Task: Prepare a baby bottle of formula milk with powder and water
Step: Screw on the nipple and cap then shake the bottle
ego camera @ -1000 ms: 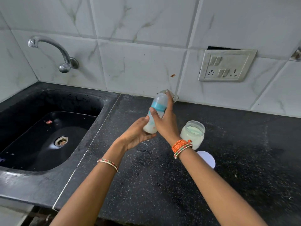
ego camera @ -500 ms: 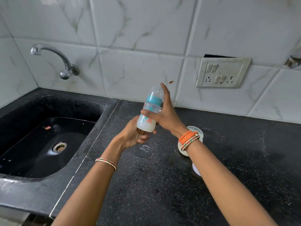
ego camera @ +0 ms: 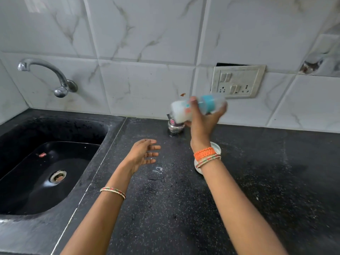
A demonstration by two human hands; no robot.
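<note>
Tipped sideways now, blurred milky bottle (ego camera: 198, 108) in right hand (ego camera: 203, 122).

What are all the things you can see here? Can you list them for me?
baby bottle: one, clear with a teal ring and white milk inside, lying sideways in the air in the right hand, blurred
small metal cup: one, silver, on the counter by the wall
jar: one, white, on the counter, mostly hidden behind the right wrist
counter: one, black and speckled
sink: one, black, on the left
tap: one, silver, on the wall over the sink
switch plate: one, off-white, on the tiled wall
left hand: open, empty, over the counter
right hand: gripping the bottle
</note>
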